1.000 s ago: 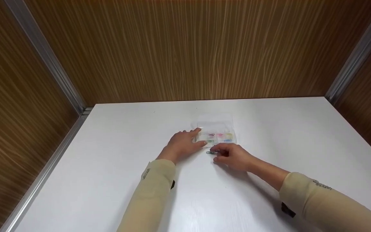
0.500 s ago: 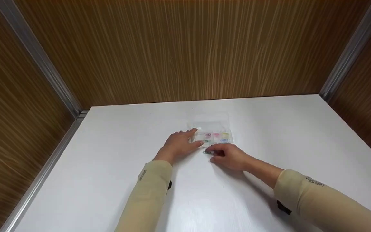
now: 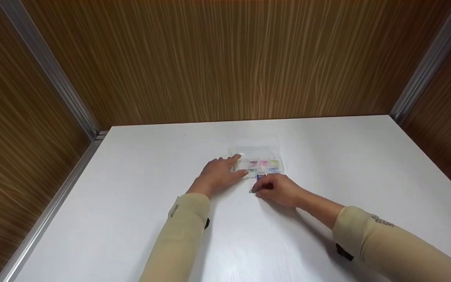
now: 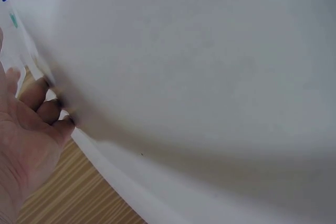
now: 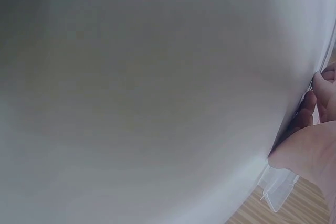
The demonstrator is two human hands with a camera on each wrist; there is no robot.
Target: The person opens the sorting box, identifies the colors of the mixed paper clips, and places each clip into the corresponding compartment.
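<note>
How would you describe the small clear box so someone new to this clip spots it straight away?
On the white table backed by wood-grain walls, look near the middle, just beyond the two hands. The clear plastic box lies flat there, the left hand resting against its left end and the right hand just in front. It alone is see-through, with small coloured bits in compartments.

My head cam looks down and forward over the white table (image 3: 131, 219). Both wrist cams sit very close, skimming that tabletop; each shares the clear box (image 5: 277, 190) edge with it.
</note>
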